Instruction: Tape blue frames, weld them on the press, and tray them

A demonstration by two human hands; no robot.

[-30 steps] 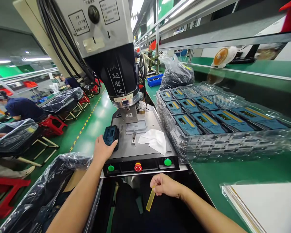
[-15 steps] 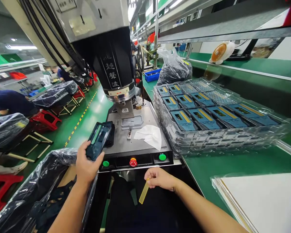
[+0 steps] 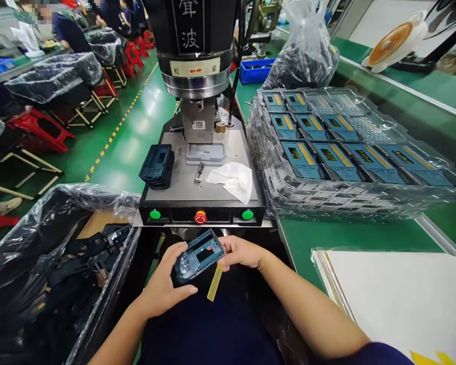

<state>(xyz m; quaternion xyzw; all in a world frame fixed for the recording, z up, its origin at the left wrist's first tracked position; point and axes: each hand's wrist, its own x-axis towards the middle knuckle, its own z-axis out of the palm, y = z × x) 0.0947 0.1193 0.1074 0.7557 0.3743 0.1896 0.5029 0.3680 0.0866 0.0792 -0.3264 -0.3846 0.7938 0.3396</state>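
My left hand (image 3: 161, 286) grips a dark blue plastic housing (image 3: 193, 264) by its left end, tilted above my lap with its hollow side facing me. A long slot and a window opening run through it. Between the fingers of my right hand (image 3: 238, 252) is a translucent yellow strip (image 3: 215, 284), hanging downward beside the housing. The right fingers are at the housing's right edge. In front stands an ultrasonic press (image 3: 197, 76) over a grey fixture (image 3: 206, 153). A stack of dark housings (image 3: 157, 166) rests on the left of its base plate.
Clear trays (image 3: 289, 195) of blue housings with yellow strips stack on the right. A white cloth (image 3: 233, 180) lies on the press base, above green buttons (image 3: 248, 215) and a red button (image 3: 200, 217). A plastic-lined bin (image 3: 110, 284) of dark parts stands left; white sheets (image 3: 395, 294) lie right.
My left hand has brought the housing from beside the stack down towards my lap. My right hand, still with the yellow strip, now meets it. The view has tilted downward.
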